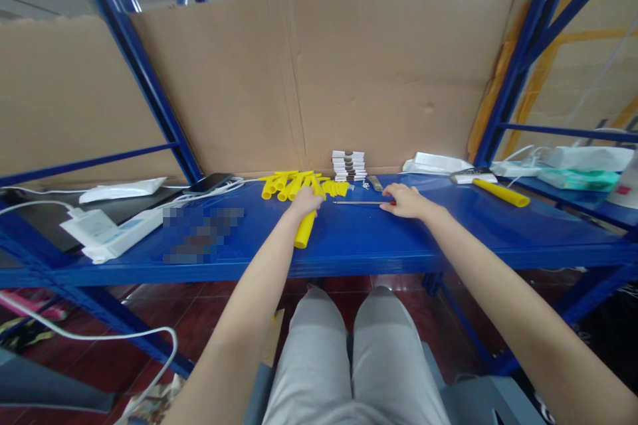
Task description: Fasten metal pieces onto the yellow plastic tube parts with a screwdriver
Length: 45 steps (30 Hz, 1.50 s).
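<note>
My left hand is closed around a yellow tube, whose wide open end points toward me. To the right, my right hand rests low over the blue shelf with its fingers curled on the reddish handle of a screwdriver. The thin metal shaft lies level and points left toward the tube. Behind my left hand lie several more yellow tubes in a pile. Beside them is a row of small yellow pieces. A stack of white folded strips with dark bands sits near the cardboard.
A cardboard sheet closes off the back of the blue shelf. At left lie a white power strip with cables and a dark phone. Another yellow tube and a white packet lie at right, between blue uprights.
</note>
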Available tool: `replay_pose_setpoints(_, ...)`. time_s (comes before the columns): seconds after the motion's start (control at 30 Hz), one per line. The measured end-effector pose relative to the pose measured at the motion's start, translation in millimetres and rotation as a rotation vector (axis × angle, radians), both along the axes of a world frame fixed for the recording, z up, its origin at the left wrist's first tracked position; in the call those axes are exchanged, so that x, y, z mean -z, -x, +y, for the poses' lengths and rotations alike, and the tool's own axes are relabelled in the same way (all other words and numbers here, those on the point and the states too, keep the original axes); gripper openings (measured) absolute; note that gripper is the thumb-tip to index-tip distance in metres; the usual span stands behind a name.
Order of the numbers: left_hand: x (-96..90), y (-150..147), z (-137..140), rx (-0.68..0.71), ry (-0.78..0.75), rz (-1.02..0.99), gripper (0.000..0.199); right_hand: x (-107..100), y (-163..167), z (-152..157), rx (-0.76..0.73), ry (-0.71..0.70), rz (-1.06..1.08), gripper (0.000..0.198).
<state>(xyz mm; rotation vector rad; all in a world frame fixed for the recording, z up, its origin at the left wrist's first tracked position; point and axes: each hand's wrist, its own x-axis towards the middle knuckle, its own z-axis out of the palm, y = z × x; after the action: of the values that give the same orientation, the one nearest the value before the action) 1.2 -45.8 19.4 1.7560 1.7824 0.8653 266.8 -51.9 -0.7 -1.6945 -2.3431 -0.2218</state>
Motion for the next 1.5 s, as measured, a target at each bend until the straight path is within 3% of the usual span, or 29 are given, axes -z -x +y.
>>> replay_pose_setpoints(0.27,-2.0,-2.6,-2.6,0.008,0.005,0.012,0.021,-19.2,72.1,1.3,-0.256,-0.050,-0.173,0.027)
replay_pose_setpoints(0.43,0.4,-2.3,-0.4,0.044,-0.011,0.015,0.019,-17.9,111.7,23.2,-0.276,-0.018,-0.166,0.024)
replay_pose_setpoints(0.67,3.8,-2.5,5.2,0.028,-0.002,0.004,0.017,-13.1,129.9,38.7,-0.232,0.062,-0.143,0.023)
replay_pose_setpoints(0.87,2.5,-2.8,3.6,0.019,-0.021,-0.080,0.021,-4.9,134.4,47.4,-0.244,0.119,-0.156,0.025)
replay_pose_setpoints(1.1,0.3,-2.6,-0.7,-0.007,-0.015,-0.073,0.018,2.9,128.8,57.8,-0.214,0.048,0.124,0.027)
replay_pose_setpoints(1.23,1.0,-1.7,0.1,0.007,-0.040,-0.129,0.022,-11.6,97.2,71.9,0.058,-0.030,0.191,0.028)
replay_pose_setpoints(1.3,1.8,-1.5,1.7,0.010,-0.040,-0.172,0.021,-16.9,77.1,77.3,0.171,-0.002,0.168,0.033)
replay_pose_setpoints(1.4,3.0,-2.0,3.2,0.008,-0.020,-0.208,0.021,-18.3,54.5,80.7,0.258,0.063,0.079,0.038)
replay_pose_setpoints(1.5,3.1,-3.1,2.7,0.011,-0.010,-0.232,0.024,-15.8,46.3,80.9,0.254,0.088,-0.013,0.039)
